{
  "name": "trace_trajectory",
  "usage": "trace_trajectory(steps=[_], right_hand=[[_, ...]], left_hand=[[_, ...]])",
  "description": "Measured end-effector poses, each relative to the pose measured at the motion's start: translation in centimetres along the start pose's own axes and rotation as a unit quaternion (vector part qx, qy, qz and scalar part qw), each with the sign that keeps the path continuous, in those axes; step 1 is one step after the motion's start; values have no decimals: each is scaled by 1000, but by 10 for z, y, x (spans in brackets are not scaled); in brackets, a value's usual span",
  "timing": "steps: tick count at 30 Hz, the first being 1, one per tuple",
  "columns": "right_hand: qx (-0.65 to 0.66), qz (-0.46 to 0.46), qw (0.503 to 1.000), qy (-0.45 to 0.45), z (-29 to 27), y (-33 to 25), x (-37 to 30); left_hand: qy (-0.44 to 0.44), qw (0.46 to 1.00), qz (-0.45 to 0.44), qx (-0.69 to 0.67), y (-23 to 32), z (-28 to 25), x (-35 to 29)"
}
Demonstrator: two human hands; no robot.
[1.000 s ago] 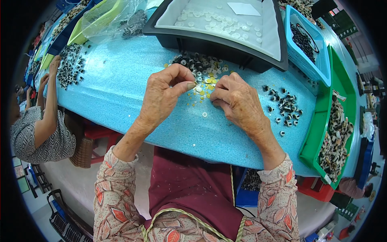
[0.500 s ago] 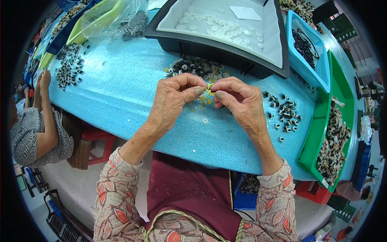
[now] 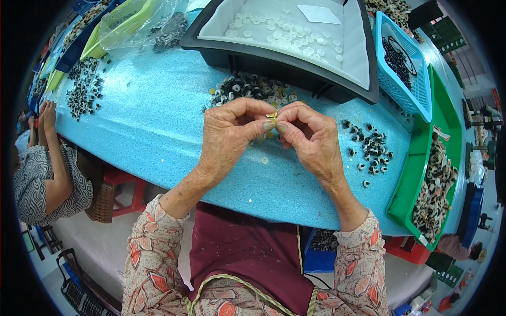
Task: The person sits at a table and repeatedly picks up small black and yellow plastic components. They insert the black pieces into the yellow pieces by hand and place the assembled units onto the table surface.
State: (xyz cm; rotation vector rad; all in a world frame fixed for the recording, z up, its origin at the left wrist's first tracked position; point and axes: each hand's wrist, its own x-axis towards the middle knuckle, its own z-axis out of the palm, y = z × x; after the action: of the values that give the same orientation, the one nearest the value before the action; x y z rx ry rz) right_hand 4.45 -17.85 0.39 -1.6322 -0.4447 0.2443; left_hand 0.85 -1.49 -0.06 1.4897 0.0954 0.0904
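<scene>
Pinching a small yellow piece (image 3: 272, 117) above the blue table (image 3: 147, 137), left hand (image 3: 230, 129) and right hand (image 3: 312, 130) fingertip to fingertip, grips narrow, black-and-white pieces (image 3: 245, 87) heaped just beyond, black tray (image 3: 284, 66) of white discs (image 3: 308, 51) behind, green bin (image 3: 415, 171) at right.

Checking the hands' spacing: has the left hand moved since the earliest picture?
Yes: the left hand has moved rightward, toward the right hand, judged against the lone white disc on the tabletop.
</scene>
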Motion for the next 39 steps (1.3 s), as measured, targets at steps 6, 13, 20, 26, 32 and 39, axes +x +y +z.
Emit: trace_trajectory(steps=[6, 13, 20, 26, 32, 39], right_hand=[[11, 53, 999, 0, -3, -5, 0], [-23, -16, 1000, 14, -1, -8, -2], [-130, -143, 980, 37, 2, -5, 0], [-122, -158, 979, 37, 7, -6, 0], [-119, -159, 980, 30, 7, -7, 0], [-28, -64, 998, 2, 5, -8, 1]], left_hand=[[70, 955, 228, 175, 0, 0, 1], [40, 956, 225, 181, -4, 3, 0], [-18, 1000, 10, -18, -3, 3, -4], [9, 998, 58, 0, -6, 8, -7], [-7, 1000, 19, -8, -9, 8, -5], [-40, 994, 0, -100, -11, 7, -1]])
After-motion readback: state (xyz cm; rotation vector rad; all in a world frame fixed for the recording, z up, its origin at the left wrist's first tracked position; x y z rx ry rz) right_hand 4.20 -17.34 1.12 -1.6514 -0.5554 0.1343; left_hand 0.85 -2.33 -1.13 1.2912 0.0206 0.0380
